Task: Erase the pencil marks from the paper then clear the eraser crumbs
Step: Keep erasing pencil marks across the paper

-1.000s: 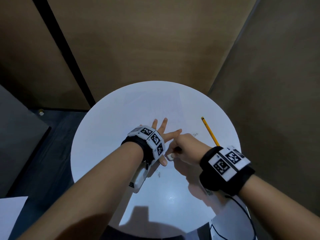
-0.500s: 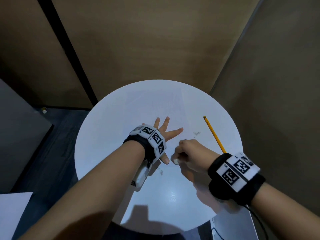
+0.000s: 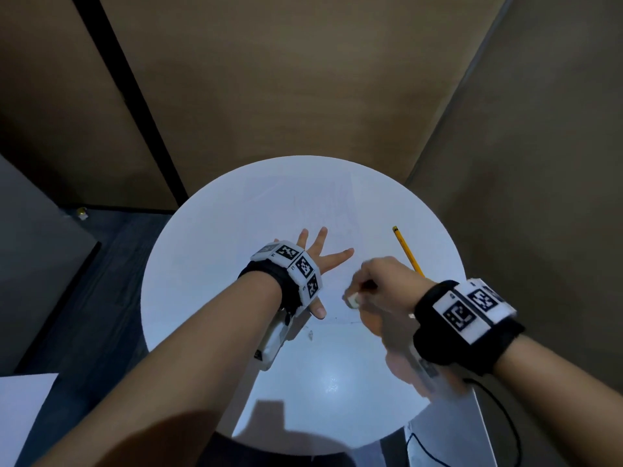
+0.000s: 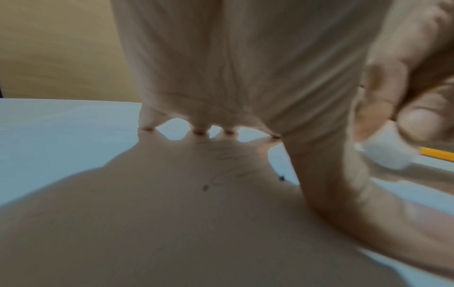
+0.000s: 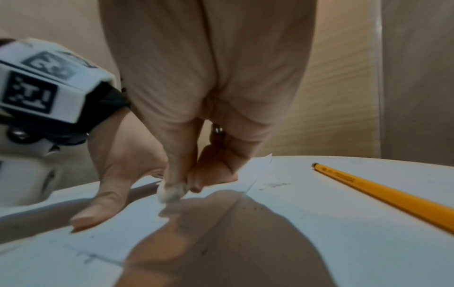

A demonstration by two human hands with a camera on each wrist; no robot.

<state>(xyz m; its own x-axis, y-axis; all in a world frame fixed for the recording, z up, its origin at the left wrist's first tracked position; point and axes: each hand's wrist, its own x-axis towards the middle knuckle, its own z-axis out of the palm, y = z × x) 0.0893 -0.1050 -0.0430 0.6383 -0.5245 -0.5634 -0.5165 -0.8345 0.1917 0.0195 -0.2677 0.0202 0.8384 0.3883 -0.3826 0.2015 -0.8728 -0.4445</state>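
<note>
- My left hand [image 3: 312, 261] lies flat on the paper [image 3: 323, 210] with fingers straight and spread apart, thumb stretched out toward me; it pins the sheet to the round white table [image 3: 202, 251].
- My right hand [image 3: 384, 281] is curled, its fingers pinched together on the small white eraser [image 3: 352, 301]; the eraser's grubby tip sits at the paper, just right of my left thumb (the hand is blurred in the head view).
- Faint pencil marks [image 4: 228, 157] show on the sheet under my left palm; I cannot read them as words.
- Dark eraser crumbs [image 3: 309, 335] speckle the surface near my left wrist; a few more lie beside the paper's right edge [image 5: 254, 208].
- The yellow pencil [image 3: 406, 251] rests on the table, apart from the paper, partly behind my right hand; a printed stamp runs along its barrel, too blurred to read.
- Both wristbands [image 3: 296, 267] carry black-and-white square code markers; no legible text.
</note>
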